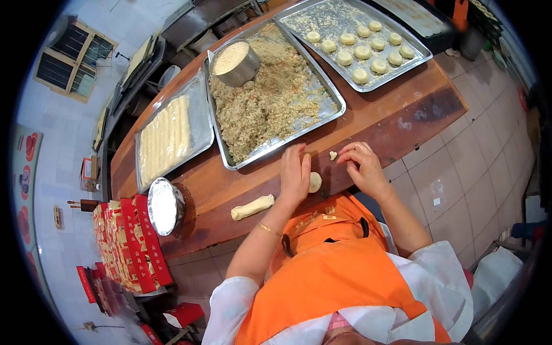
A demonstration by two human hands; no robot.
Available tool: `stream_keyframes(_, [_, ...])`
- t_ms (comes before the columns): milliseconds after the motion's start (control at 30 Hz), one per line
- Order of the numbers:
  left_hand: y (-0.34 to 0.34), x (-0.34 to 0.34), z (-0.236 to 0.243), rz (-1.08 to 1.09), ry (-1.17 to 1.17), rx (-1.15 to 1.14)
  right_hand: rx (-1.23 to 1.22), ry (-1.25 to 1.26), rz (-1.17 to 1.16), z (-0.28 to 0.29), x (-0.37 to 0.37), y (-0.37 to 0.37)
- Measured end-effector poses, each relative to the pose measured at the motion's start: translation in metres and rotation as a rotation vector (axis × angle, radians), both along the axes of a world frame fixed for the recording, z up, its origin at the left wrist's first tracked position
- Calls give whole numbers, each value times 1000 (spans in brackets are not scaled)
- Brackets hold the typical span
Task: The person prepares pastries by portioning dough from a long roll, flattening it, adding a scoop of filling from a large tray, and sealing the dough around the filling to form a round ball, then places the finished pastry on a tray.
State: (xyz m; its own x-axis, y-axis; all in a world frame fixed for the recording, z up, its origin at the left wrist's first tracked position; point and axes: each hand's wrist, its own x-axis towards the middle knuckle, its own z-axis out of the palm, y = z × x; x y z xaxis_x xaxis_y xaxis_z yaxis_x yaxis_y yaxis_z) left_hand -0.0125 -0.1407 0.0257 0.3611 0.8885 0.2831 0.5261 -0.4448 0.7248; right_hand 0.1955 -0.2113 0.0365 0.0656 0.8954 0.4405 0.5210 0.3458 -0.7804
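My left hand (296, 173) is over the near edge of the wooden table, its fingers loosely bent and apart from the thumb, with nothing visible in them. Just right of its wrist lies a flat round piece of dough (315, 182). My right hand (363, 165) hovers to the right, fingers spread and holding nothing I can see. Beside its fingertips sits a small scrap of dough (333, 155). A thick dough roll (252, 207) rests on the table left of my left wrist.
Beyond my hands is a metal tray (275, 148) of crumbly filling with a metal pot (244, 72) of pale grains in it. A tray (368, 87) of round dough cakes stands far right. Left are a tray (201, 144) of plastic-covered dough rolls and a metal bowl (165, 207).
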Motion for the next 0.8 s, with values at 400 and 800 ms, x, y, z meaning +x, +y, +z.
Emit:
stream_keyframes(400, [21,38,6,-478,581,250,-34,50,-151,-10,30,-10])
stream_keyframes(800, [29,38,-5,-452,517,212,-4,50,-133,7,27,-16])
